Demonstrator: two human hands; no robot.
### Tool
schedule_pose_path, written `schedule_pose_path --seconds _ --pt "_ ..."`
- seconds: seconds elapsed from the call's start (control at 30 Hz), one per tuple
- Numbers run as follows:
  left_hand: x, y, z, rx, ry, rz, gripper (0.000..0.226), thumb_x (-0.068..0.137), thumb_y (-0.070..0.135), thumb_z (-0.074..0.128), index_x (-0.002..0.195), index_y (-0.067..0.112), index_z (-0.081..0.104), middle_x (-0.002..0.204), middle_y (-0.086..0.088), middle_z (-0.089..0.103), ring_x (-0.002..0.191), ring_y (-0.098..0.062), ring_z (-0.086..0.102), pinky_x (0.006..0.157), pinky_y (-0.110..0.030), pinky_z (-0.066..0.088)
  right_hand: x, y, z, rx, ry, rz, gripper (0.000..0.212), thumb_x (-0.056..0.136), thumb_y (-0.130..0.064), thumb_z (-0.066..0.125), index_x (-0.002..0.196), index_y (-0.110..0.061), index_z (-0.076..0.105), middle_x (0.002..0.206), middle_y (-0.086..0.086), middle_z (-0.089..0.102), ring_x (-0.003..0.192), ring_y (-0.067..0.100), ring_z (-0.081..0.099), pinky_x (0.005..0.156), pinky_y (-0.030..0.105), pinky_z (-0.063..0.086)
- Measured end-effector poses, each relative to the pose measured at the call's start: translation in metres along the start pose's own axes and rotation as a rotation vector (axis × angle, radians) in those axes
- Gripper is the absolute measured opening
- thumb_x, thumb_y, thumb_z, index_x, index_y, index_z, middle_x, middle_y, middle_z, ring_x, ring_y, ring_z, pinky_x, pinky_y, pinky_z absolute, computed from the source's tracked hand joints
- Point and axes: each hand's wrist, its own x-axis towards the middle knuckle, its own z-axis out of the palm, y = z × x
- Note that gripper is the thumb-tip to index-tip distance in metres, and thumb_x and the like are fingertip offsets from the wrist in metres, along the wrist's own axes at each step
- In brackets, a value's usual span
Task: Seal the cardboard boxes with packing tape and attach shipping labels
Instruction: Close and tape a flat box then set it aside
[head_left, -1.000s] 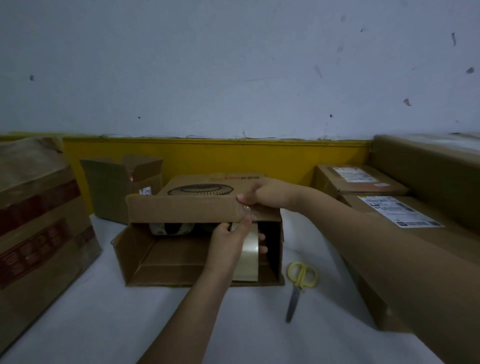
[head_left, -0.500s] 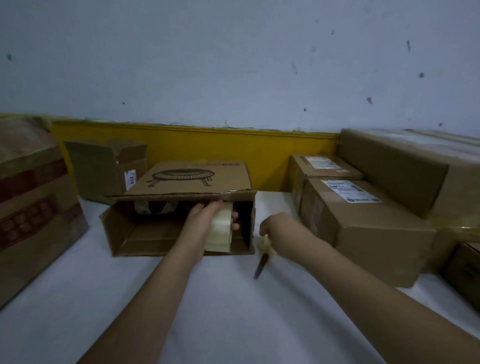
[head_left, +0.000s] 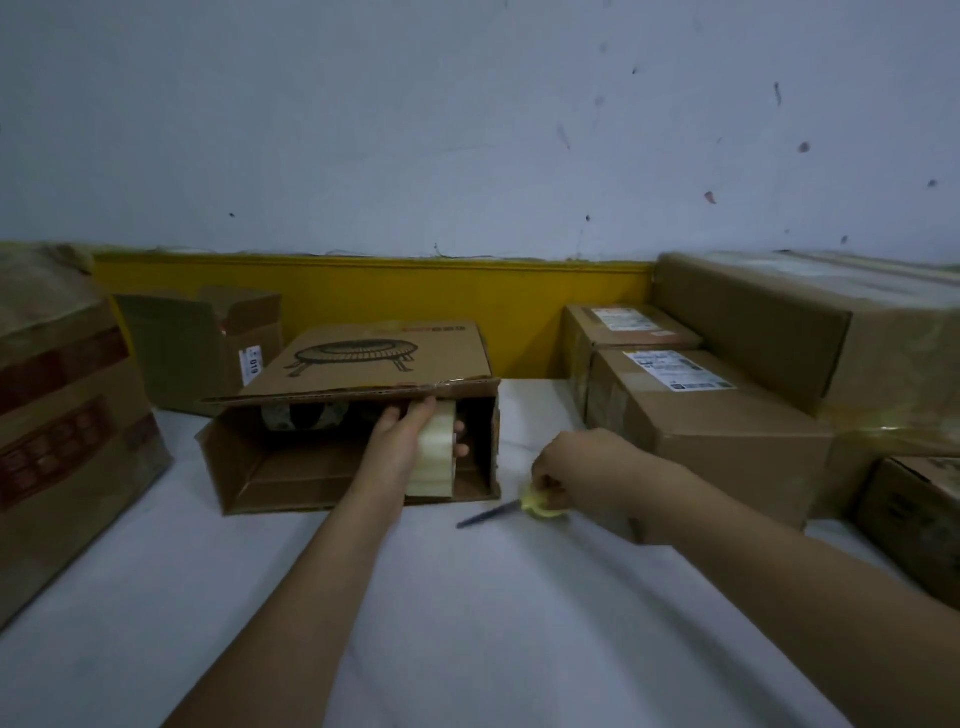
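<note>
Head view, dim light, white tabletop (head_left: 467, 613).

Open cardboard box (head_left: 358, 415) at centre, lying on its side, mouth toward camera. Printed line drawing of a round grill-like item on its upper panel. Lower flap spread flat on the table; something pale and dark stowed deep inside, too dim to identify.

Left hand (head_left: 410, 441) at the box mouth, right of centre, fingers curled round a roll of clear packing tape (head_left: 434, 457); roll held on edge, upright, fingertips showing past its far side.

Right hand (head_left: 571, 467) down on the table just right of the box, fingers curled on the yellow handles of a pair of scissors (head_left: 514, 512). Blades closed, pointing left toward the box corner, blurred.

Right side: two sealed boxes, each with a white shipping label on top, nearer one (head_left: 711, 415) in front of farther one (head_left: 623, 332). Long large carton (head_left: 810, 327) behind them, against the wall. Another box (head_left: 914, 509) at far right edge, partly cut off.

Left side: big carton with red printing (head_left: 62, 426). Behind it, small open box (head_left: 202, 348) with a small white sticker, against the yellow wall band (head_left: 374, 291).
</note>
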Motion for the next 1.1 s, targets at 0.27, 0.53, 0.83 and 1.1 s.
schedule_pose_path --seconds 0.27,0.53,0.83,1.1 --pt "0.001 0.001 -0.001 -0.001 0.010 -0.017 0.038 0.099 0.033 0.061 0.129 0.011 0.054 0.092 -0.015 0.077 0.069 -0.031 0.073 0.069 -0.038 0.060 -0.033 0.001 -0.069 0.413 0.549 0.066 0.017 0.095 -0.033 0.062 0.105 -0.020 0.062 0.084 -0.005 0.059 0.080 0.016 0.055 0.067 0.033 0.044" --pt "0.004 0.005 0.000 0.107 0.047 -0.011 0.034 0.093 0.038 0.063 0.119 0.017 0.066 0.104 -0.015 0.075 0.083 -0.032 0.075 0.078 -0.043 0.061 0.065 -0.037 -0.062 0.413 0.545 -0.061 0.031 0.094 -0.030 0.061 0.125 -0.031 0.057 0.118 0.002 0.059 0.108 0.024 0.057 0.079 0.035 0.049" --pt "-0.004 0.022 0.005 0.045 -0.108 -0.111 0.024 0.101 0.022 0.056 0.124 0.017 0.053 0.099 -0.021 0.075 0.076 -0.038 0.074 0.063 -0.037 0.058 0.090 -0.023 -0.090 0.247 0.545 0.039 0.031 0.093 -0.017 0.058 0.121 -0.026 0.064 0.104 0.003 0.068 0.097 0.026 0.064 0.072 0.035 0.053" --pt "-0.015 0.027 0.006 0.006 -0.202 -0.323 0.031 0.107 0.021 0.045 0.137 0.019 0.040 0.095 -0.028 0.073 0.074 -0.036 0.073 0.058 -0.035 0.056 0.110 0.005 -0.094 0.426 0.445 -0.020 0.028 0.091 -0.018 0.067 0.119 -0.018 0.068 0.099 0.000 0.065 0.092 0.018 0.062 0.070 0.028 0.047"
